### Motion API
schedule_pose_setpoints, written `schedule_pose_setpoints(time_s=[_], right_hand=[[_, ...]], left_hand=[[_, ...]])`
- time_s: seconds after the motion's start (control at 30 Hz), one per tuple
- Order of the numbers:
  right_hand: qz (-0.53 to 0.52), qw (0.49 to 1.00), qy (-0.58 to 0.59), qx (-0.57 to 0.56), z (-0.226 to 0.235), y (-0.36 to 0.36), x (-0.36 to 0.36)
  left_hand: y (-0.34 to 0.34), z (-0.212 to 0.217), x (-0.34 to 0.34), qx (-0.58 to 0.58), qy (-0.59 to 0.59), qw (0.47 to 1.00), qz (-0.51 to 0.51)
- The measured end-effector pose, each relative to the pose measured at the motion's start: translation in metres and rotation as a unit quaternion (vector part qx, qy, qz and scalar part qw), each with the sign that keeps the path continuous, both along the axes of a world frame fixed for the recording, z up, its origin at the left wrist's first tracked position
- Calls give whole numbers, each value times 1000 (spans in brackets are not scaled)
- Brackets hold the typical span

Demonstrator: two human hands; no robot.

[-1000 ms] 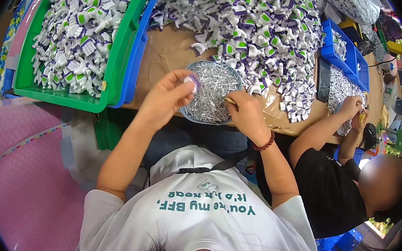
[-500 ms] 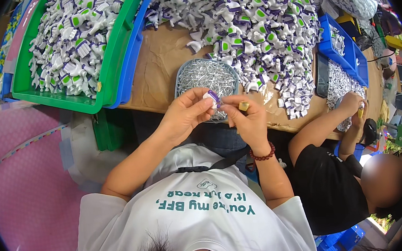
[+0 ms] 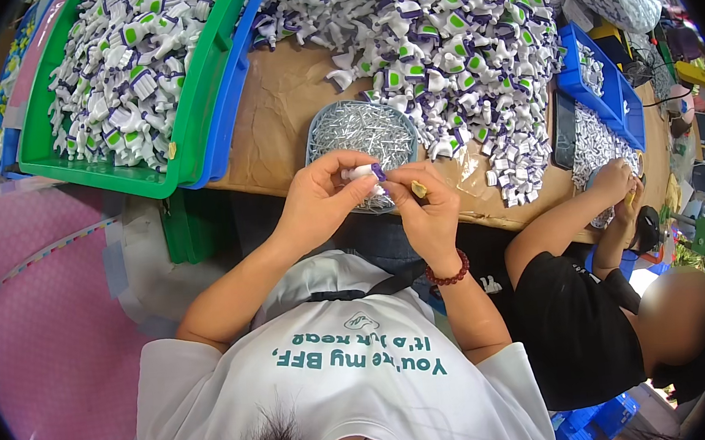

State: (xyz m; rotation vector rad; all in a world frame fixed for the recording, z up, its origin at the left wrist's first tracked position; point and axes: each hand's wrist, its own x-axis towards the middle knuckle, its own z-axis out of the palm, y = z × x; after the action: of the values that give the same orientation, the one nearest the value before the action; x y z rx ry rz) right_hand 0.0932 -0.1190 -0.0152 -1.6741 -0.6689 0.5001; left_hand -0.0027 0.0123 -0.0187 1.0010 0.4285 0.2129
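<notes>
My left hand (image 3: 323, 196) pinches a small white and purple plastic toy part (image 3: 361, 172) between thumb and fingers. Close against its right side, the thumb and fingertips of my right hand (image 3: 429, 208) are closed. A brass-coloured piece (image 3: 419, 189) sticks out between the right fingers, its full shape hidden by the hand. Whether the right fingertips also pinch a pin is too small to tell. Both hands are over the near edge of a grey-blue tub (image 3: 309, 149) full of thin silver metal pins (image 3: 360, 126).
A large heap of white, purple and green toy parts (image 3: 456, 57) covers the brown table (image 3: 262, 114). At left stands a green crate (image 3: 164, 185) of similar parts, beside a blue crate (image 3: 215, 161). A co-worker (image 3: 574, 317) sits at right, near blue trays (image 3: 636, 120).
The toy part has been turned, so its white length now points left and its purple end right. My right hand has shifted slightly left, its wrist tilting.
</notes>
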Motion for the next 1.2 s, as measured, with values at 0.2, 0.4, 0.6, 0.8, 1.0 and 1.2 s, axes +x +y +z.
schedule_pose_setpoints(time_s=[0.2,0.4,0.6,0.8,1.0,1.2], right_hand=[[-56,981,177,62,7,8,-11],[-55,989,-54,-128,-13,-10,44],[23,855,-458,-242,-40,-8,87],[-8,868,-422,-261,-46,-6,83],[-23,991,-29,-130,-8,-15,73],[53,981,186,-21,12,-7,37]], left_hand=[[-5,-8,-2,-39,-25,999,-1],[-2,-16,-2,-89,6,996,21],[-2,-14,1,-98,18,995,9],[-3,-13,-1,-60,13,998,-2],[-5,-17,2,-99,44,994,-10],[-4,-4,5,-190,61,980,-14]])
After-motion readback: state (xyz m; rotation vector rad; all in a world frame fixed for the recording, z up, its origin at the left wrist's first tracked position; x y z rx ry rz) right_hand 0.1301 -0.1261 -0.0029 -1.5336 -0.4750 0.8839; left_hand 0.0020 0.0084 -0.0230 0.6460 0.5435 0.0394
